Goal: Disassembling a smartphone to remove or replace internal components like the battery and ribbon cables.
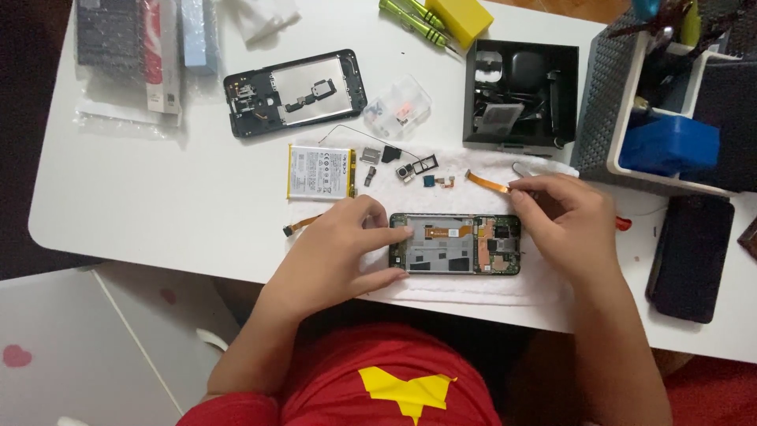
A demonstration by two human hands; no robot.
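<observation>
the left hand [343, 252] rests on the white towel [473, 288], fingers loosely spread, thumb and forefinger braced against the near end of the opened phone [456, 244], touching its edge rather than wrapped round it. the phone lies flat between the two hands, back cover off, its green board and grey shielding facing up, an orange strip running across the top of it. the right hand [564, 217] sits at the phone's other end, fingertips pinched on the end of an orange ribbon cable [489, 183], which stretches away from the fingers over the towel toward the small parts beyond. just past the left hand's knuckles lies the battery [320, 172], flat, white and yellow-edged, and beside it a row of tiny pieces: a sim tray [422, 163], a camera module [405, 173], little metal covers. out by the left hand's thumb side a short orange cable [300, 226] with a black end lies on the table [158, 213]. further off from the left hand, the phone's back shell [295, 92] lies open side up. far beyond the right hand stand a black box [520, 95] of bits, green screwdrivers [414, 21] and a grey basket [623, 102]; to the outside of the right wrist a dark phone [692, 256] lies face down.
</observation>
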